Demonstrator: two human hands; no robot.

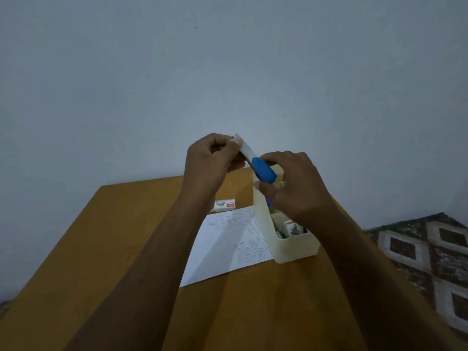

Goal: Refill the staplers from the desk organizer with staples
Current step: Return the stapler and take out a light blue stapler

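A blue and white stapler (263,169) is held in the air above the desk, tilted with its white end up and to the left. My right hand (293,188) grips its blue rear part. My left hand (212,158) pinches the white front end with its fingertips; whether it holds staples there is too small to tell. Below my right hand stands the cream desk organizer (296,249), with a small staple box (293,228) and other items inside. Another staple box (224,205), white with red print, lies on the desk behind a sheet of paper.
A white sheet of paper (228,247) with scattered marks lies on the wooden desk (114,249), touching the organizer's left side. A plain wall rises behind the desk. A patterned floor (430,249) shows at the right.
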